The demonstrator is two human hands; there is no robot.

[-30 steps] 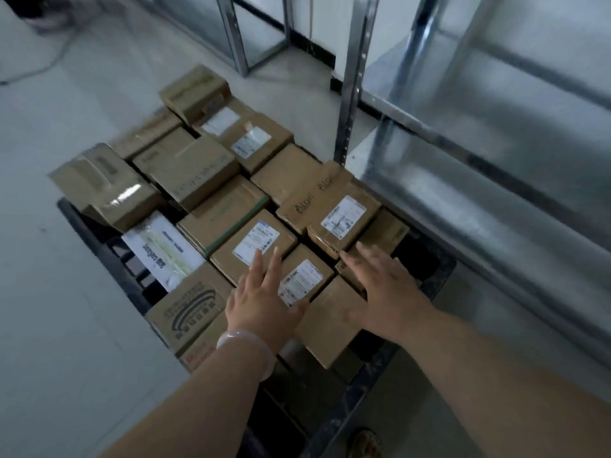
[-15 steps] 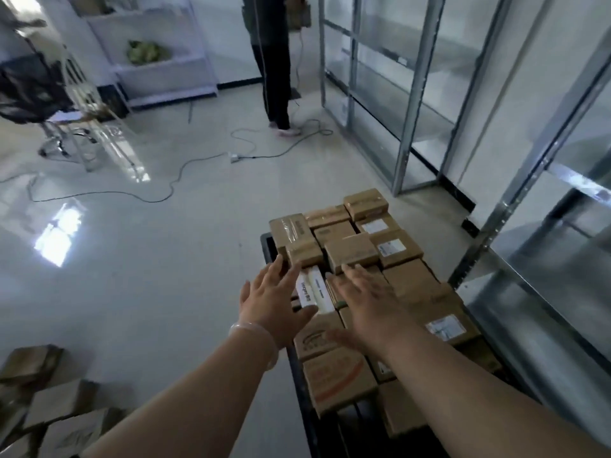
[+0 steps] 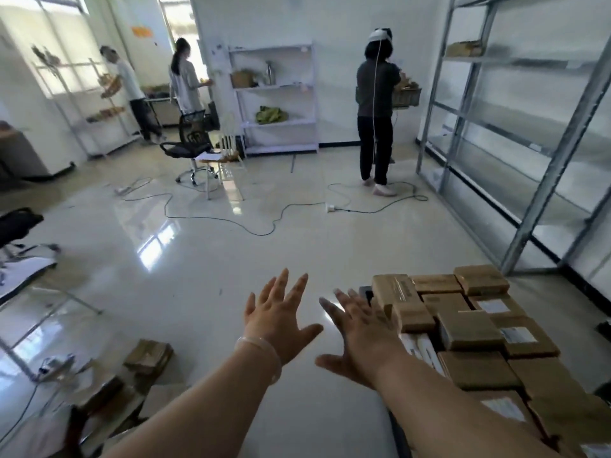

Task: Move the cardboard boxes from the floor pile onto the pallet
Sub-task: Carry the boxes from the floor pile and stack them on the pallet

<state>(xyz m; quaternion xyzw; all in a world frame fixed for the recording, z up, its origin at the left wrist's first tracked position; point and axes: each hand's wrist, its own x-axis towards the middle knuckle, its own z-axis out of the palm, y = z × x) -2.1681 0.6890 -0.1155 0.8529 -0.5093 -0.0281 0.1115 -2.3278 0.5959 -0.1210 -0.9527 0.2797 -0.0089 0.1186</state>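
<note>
Left hand (image 3: pixel 281 322) and right hand (image 3: pixel 363 338) hover spread, empty, beside the stacked brown cardboard boxes (image 3: pixel 469 328); the crumpled cardboard floor pile (image 3: pixel 148 355) left of them wants a two-sided grip.

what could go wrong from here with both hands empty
The floor pile lies loose beside a metal frame and a thin cable, so a foot could catch while the left hand and right hand reach for it. The boxes on the pallet sit at uneven heights, so another set on top may tip.

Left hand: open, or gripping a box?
Open. The left hand has its fingers spread straight above the floor and holds nothing.
</note>
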